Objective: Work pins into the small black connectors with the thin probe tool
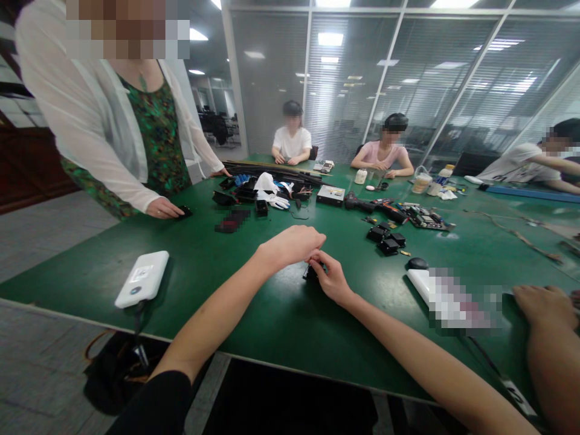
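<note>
Both of my hands meet over the middle of the green table [254, 326]. My left hand [296, 244] arches over from the left with its fingers bent down and mostly hidden; what they grip does not show. My right hand [330, 278] pinches a small black part [310, 273] close to the tabletop, just below my left hand. The part's far side is covered by my fingers.
A white device [144, 278] lies left, another [421, 287] right beside a bystander's hand [546, 308]. Black boxes [388, 245], a circuit board [426, 216], a power tool [385, 208] and white gloves [272, 196] lie beyond. A standing person [104, 127] touches a black piece [185, 211].
</note>
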{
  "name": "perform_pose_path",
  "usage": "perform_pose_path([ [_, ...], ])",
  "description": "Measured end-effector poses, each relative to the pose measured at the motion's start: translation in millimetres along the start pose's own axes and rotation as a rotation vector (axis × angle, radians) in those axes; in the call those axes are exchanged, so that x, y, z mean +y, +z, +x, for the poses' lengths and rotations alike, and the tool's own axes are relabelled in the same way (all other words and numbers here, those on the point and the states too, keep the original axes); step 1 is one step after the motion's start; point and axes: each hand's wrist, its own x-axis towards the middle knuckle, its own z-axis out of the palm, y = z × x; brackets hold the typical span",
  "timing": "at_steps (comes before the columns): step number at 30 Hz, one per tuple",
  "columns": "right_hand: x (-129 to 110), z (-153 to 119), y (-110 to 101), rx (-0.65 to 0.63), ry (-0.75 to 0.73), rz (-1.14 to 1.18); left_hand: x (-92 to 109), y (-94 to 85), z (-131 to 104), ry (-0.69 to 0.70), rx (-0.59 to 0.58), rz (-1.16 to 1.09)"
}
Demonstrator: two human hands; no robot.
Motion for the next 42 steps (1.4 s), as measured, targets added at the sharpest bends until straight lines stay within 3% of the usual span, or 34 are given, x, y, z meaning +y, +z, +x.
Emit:
perform_pose_path([
  [10,6,0,1,0.080,0.044,-0.022,1,-1.9,-1,-0.004,0.005,-0.045],
  [26,-3,0,0,-0.007,-0.026,-0.004,0,1.6,0,0.006,0.017,-0.037],
  [36,7,-1,0,0.077,0.045,-0.014,1,0.8,1,-0.004,-0.002,-0.038],
  [42,6,0,0,0.025,0.027,-0.003,0,2.1,0,0.013,0.007,-0.019],
])
